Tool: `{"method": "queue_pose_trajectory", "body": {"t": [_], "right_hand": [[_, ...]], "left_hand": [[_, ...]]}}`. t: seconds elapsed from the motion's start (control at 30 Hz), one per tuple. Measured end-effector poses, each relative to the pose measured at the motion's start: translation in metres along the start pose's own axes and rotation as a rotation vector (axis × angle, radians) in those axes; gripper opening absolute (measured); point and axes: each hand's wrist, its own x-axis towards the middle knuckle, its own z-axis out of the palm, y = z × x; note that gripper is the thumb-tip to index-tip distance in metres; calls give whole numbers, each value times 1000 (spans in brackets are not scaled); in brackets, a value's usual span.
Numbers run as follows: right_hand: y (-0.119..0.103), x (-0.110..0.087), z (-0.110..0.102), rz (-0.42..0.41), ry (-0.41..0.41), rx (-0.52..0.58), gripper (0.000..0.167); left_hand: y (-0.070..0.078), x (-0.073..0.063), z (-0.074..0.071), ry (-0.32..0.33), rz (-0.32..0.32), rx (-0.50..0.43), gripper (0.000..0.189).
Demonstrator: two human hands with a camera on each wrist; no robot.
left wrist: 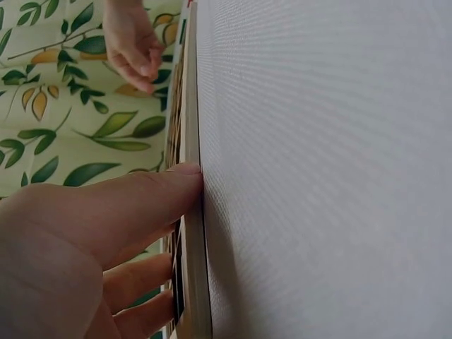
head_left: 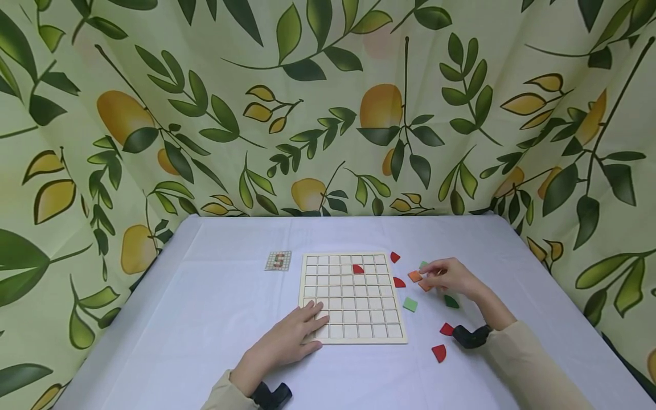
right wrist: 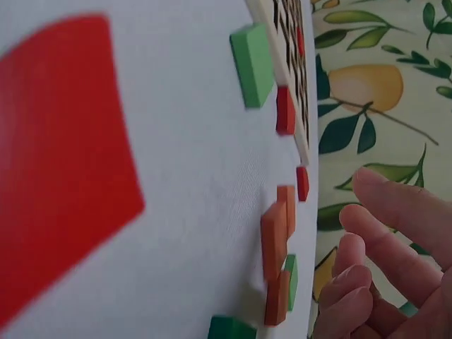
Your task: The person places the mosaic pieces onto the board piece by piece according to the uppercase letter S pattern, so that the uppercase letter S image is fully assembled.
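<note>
My left hand (head_left: 293, 336) lies spread over the near left corner of a pale wooden grid board (head_left: 359, 314). Its thumb (left wrist: 159, 201) touches the board's edge. One red quarter-round piece (head_left: 358, 269) sits on the grid toward the far side. Right of the board, my right hand (head_left: 451, 276) hovers over orange square tiles (head_left: 414, 276), fingers loosely bent and nothing visible between them. In the right wrist view, those fingers (right wrist: 385, 236) are apart from the orange tiles (right wrist: 274, 240). A light green tile (head_left: 423, 265) shows partly beside the hand.
Red quarter-round pieces (head_left: 439, 353) lie along the board's right side, one close to the right wrist. Another light green tile (head_left: 410, 304) and a dark green piece (head_left: 451, 302) are near them. A small gridded pattern card (head_left: 278, 261) lies left of the board. A leaf-patterned curtain (head_left: 328, 114) hangs behind.
</note>
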Motion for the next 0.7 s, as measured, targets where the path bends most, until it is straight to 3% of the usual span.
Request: {"method": "queue_pose_trajectory", "body": {"t": [0.7], "right_hand": [[29, 3, -15, 82, 57, -67, 37]], "left_hand": [[-3, 1, 3, -8, -11, 3, 52]]}}
